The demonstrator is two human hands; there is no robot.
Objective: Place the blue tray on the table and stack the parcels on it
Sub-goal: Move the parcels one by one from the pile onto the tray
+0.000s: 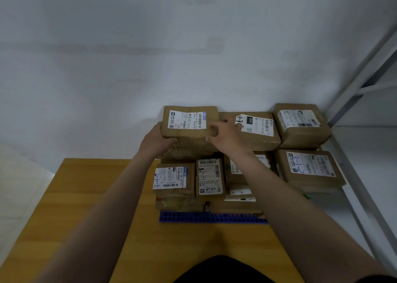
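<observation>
A blue tray (212,217) lies on the wooden table (86,207), only its front rim showing under several stacked brown cardboard parcels with white labels. At the back left of the stack sits the top parcel (190,121). My left hand (158,139) grips its left side and my right hand (225,135) grips its right front corner. Lower parcels in front include one marked in blue ink (173,179) and a narrow one (210,177). More parcels stand to the right (257,130), (301,125), (310,166).
A grey wall rises right behind the stack. A white metal shelf frame (365,83) stands at the right, close to the rightmost parcels. The table's left and front parts show bare wood. My dark clothing (223,270) is at the bottom edge.
</observation>
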